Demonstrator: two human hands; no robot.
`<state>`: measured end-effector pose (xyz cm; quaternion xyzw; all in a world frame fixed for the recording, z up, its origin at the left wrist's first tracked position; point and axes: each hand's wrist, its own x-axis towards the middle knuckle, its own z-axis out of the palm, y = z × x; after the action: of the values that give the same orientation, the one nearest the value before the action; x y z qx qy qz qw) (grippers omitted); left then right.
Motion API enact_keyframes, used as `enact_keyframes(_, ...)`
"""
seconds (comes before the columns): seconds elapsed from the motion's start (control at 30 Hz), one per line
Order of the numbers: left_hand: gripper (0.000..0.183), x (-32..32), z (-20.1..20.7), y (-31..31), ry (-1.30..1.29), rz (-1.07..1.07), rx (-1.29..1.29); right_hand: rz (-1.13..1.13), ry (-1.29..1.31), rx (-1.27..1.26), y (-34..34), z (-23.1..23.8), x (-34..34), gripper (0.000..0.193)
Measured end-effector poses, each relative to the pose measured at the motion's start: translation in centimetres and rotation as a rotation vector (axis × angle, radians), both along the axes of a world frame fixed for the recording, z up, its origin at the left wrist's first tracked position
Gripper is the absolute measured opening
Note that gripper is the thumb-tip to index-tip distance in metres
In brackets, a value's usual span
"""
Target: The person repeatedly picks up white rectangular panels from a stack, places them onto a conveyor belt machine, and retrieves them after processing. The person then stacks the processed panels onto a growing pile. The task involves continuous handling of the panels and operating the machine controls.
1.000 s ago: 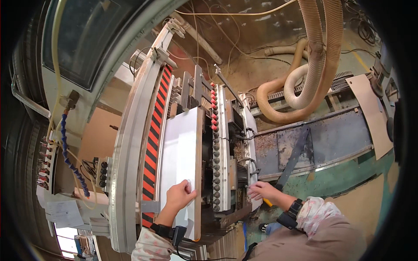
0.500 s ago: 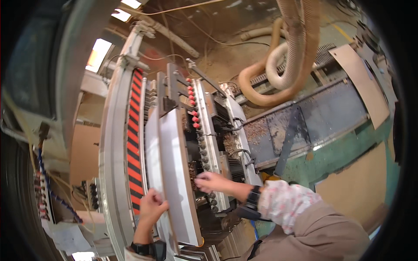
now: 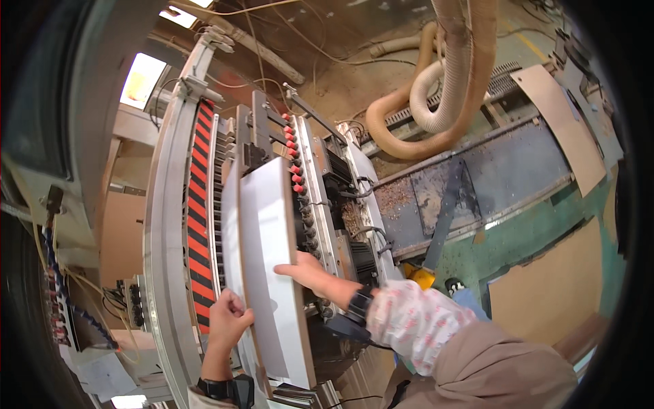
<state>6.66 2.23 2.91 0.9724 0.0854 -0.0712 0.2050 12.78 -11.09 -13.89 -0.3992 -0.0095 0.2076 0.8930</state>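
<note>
Right hand (image 3: 306, 274) gripping edge of white board (image 3: 269, 225), thumb over face. Left hand (image 3: 230, 317) curled at brown edge of second board (image 3: 231, 235) beneath it; cannot tell whether gripping. Handling seems midway: boards adjacent, white one not yet released.

One left hand (image 3: 228, 319) and one right hand (image 3: 306, 273) — two in all, with two black wristbands (image 3: 361, 302) — and two white boards (image 3: 266, 218) mid-frame. I count one striped strip (image 3: 199, 225) left of centre, at least five red knobs (image 3: 293, 153) above centre, two thick hoses (image 3: 484, 48) upper right, one blue hose (image 3: 82, 314) lower left.
</note>
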Motion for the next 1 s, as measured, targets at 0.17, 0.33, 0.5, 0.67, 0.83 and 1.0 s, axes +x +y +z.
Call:
enact_keyframes(0.17, 0.026, -0.3, -2.9, -0.3, 0.028, -0.094, 0.015, -0.120, 0.103, -0.044, -9.9, -0.4, -5.5, 0.041)
enact_keyframes(0.33, 0.030, 0.2, -5.5, -1.3, 0.129, -0.124, 0.161, -0.278, 0.207, 0.125, -21.8, -0.4, -8.5, 0.038)
enact_keyframes(0.5, 0.029, 0.6, -8.0, -1.4, 0.120, -0.152, 0.167, -0.487, 0.087, -0.011, -28.9, 1.2, -10.0, 0.049)
enact_keyframes(0.67, 0.028, -4.9, -7.8, -1.4, -0.146, 0.016, -0.136, -0.543, -0.004, -0.068, -30.1, 3.0, -10.6, 0.058)
enact_keyframes(0.83, 0.050, -21.5, -10.2, -9.0, -0.650, 0.647, -0.823, -0.405, 0.067, 0.011, -27.1, 5.6, -12.0, 0.060)
enact_keyframes(1.0, 0.053, -31.0, -12.1, -13.1, -0.555, 1.199, -0.997, -0.116, 0.116, -0.338, -19.9, 9.8, -16.6, 0.047)
